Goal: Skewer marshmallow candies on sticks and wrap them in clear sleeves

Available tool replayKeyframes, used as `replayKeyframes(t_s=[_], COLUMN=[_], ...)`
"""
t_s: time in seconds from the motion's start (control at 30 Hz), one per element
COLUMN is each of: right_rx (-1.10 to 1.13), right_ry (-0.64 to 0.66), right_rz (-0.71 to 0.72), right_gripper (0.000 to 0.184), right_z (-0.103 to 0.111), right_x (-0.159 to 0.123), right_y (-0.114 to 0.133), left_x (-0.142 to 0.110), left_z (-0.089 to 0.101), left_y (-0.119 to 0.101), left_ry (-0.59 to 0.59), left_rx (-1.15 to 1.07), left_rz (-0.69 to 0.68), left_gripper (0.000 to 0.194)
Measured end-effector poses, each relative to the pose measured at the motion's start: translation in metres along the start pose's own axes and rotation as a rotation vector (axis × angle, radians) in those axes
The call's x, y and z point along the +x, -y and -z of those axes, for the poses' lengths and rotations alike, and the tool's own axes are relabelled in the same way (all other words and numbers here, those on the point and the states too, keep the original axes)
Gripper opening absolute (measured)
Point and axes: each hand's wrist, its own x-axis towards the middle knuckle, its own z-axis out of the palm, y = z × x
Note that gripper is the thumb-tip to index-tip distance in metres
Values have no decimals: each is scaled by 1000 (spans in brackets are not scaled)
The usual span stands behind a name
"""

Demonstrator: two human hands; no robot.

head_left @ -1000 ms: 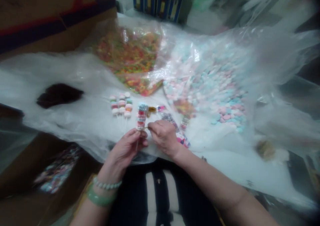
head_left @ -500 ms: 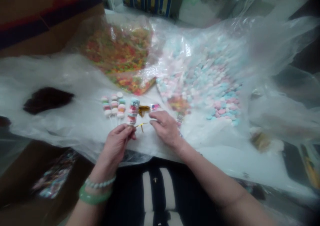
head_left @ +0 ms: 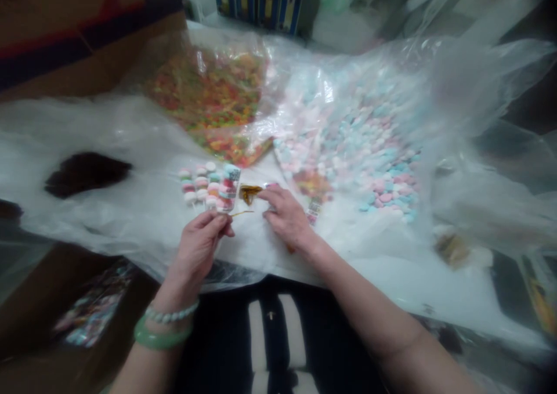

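My left hand (head_left: 200,246) is shut on the lower end of a candy skewer in a clear wrapper (head_left: 227,189), which leans up and to the right. A thin gold twist tie (head_left: 242,212) sticks out sideways from near my left fingers. My right hand (head_left: 285,217) is a short way to the right, fingers loosely curled beside a small bunch of gold twist ties (head_left: 249,194). Nothing is visibly pinched in those fingers. Just left of the wrapped skewer lie several unwrapped pastel candy skewers (head_left: 198,185).
A clear bag of orange-green gummy candy (head_left: 209,104) and a larger bag of pink-blue candies (head_left: 361,150) lie on white plastic sheeting (head_left: 108,220). Cardboard boxes (head_left: 65,28) stand at the upper left. Blue binders (head_left: 261,2) line the back.
My right hand has moved away from the gold tie and up toward the bunch of ties. The wrapped skewer has shifted left over the unwrapped skewers, and the view has moved slightly.
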Motion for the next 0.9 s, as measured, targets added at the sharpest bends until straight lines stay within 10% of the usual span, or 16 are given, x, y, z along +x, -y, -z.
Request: replayKeyframes(t_s=[0.3, 0.57, 0.9], right_rx=[777, 604, 440], right_ry=[302, 77, -33], right_rz=[-457, -333, -531], right_gripper=[6, 7, 7], right_z=[-10, -11, -38], right_x=[-16, -28, -32], right_y=[28, 36, 32], left_x=[-14, -16, -25], left_z=[5, -1, -23], left_y=[-4, 12, 36], left_ry=[86, -44, -20], left_rx=[-24, -23, 28], left_rz=[75, 310, 248], left_gripper=[20, 29, 36])
